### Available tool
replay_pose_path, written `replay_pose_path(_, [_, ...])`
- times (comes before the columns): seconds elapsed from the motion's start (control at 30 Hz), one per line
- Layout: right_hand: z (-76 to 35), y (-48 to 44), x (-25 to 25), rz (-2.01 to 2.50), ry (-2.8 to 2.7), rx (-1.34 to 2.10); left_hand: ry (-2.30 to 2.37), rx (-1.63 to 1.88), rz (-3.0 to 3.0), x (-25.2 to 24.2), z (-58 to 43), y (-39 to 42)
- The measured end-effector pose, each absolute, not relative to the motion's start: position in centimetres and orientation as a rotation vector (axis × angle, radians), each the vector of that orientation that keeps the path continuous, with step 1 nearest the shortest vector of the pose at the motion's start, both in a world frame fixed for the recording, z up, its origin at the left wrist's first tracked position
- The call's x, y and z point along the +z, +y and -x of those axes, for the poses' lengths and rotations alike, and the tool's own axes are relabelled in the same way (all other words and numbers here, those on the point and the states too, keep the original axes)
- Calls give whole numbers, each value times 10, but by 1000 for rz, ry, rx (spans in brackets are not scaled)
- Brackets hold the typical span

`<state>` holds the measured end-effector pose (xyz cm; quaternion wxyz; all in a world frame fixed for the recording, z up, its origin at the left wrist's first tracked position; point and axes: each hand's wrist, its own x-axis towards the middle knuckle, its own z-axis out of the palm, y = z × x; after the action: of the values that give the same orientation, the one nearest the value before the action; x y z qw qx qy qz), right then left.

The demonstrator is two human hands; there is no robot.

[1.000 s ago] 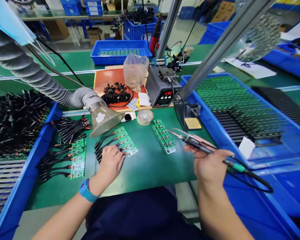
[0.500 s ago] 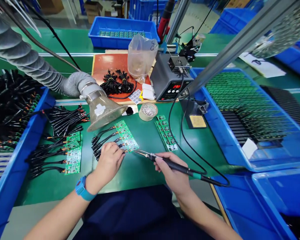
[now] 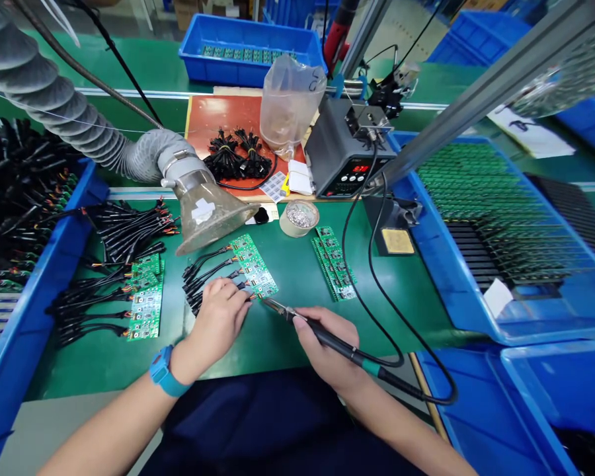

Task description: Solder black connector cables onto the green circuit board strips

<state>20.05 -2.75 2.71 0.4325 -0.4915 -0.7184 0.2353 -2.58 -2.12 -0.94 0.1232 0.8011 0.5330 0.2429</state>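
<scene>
Wrapped round the grip of a soldering iron (image 3: pixel 333 341), my right hand (image 3: pixel 327 340) keeps its tip at the near corner of a green circuit board panel (image 3: pixel 254 264). My left hand (image 3: pixel 219 317) is closed by that same corner, its fingers pinching a short black cable (image 3: pixel 250 297) whose coloured wire ends meet the board. Other black cables (image 3: pixel 205 264) run from the panel's left edge. To the right lies a second set of circuit boards (image 3: pixel 333 263) without cables. Further left are boards with cables attached (image 3: pixel 146 301).
A fume extractor hood (image 3: pixel 213 215) hangs just beyond the panel. Behind stand a tin of metal shavings (image 3: pixel 299 218), an iron stand (image 3: pixel 394 225) and the soldering station (image 3: pixel 347 152). Blue bins (image 3: pixel 74 231) flank the bench. The iron's cord (image 3: pixel 377 277) loops at right.
The soldering iron has moved slightly left, its tip now at the board's corner, and its handle tilts more steeply. My left hand stays almost in place. The whole view has shifted a little.
</scene>
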Motion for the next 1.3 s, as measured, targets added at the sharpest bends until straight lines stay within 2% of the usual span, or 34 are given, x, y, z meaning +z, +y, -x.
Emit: replay_pose_path(1.3, [-194, -34, 17, 1203, -1876, 510, 1599, 699, -2323, -13, 24, -21])
